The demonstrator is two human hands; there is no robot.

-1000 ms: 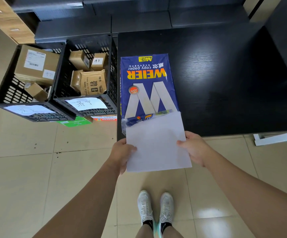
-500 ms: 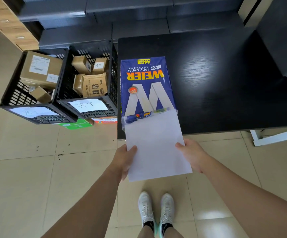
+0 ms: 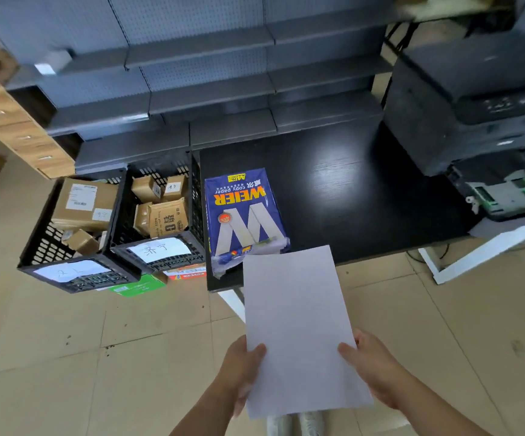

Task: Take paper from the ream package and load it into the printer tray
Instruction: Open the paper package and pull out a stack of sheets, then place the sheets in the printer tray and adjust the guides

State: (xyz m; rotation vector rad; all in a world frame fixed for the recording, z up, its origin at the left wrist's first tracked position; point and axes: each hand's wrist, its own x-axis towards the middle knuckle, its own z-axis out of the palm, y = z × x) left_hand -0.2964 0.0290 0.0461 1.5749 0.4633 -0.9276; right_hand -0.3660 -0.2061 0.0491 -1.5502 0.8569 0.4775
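Observation:
A white stack of paper (image 3: 298,328) is held out over the floor, clear of the package. My left hand (image 3: 242,369) grips its left edge and my right hand (image 3: 369,366) grips its right edge, both near the bottom. The blue ream package (image 3: 243,215) lies on the black table (image 3: 349,190) at its front left corner, its torn open end facing me. A dark printer (image 3: 462,102) stands at the table's right. Its open paper tray (image 3: 506,190), with green guides, sticks out below it toward me.
Two black crates (image 3: 104,234) of cardboard boxes stand on the floor left of the table. Grey shelving (image 3: 210,73) runs along the back. A wooden drawer unit (image 3: 12,121) is at far left. A white table leg (image 3: 462,262) shows at right. Beige tiled floor lies around me.
The paper has come fully out of the package and back toward me in both hands. My view has lifted and turned right, so the printer and its tray now show.

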